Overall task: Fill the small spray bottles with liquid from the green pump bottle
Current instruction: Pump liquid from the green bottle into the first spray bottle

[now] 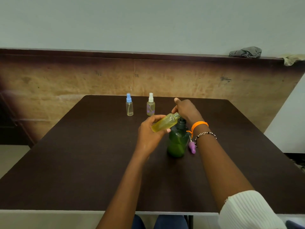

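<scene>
While the left hand (149, 134) grips the tilted, uncapped small bottle (165, 123), the right hand (186, 109) presses the green pump bottle (177, 142) at its three o'clock. Light, slick plastic; hold mid-body.

Plain room: dark table (82, 162), bare wall (148, 22), wooden panelling (66, 80).

Green pump bottle (177, 142), yellow-filled spray bottle (165, 122), purple sprayer cap (192, 147), dark brown table (82, 162)

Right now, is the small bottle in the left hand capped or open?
Open. The small bottle in the left hand shows a bare threaded neck, tilted toward the green pump bottle; a purple spray cap lies on the table.
</scene>
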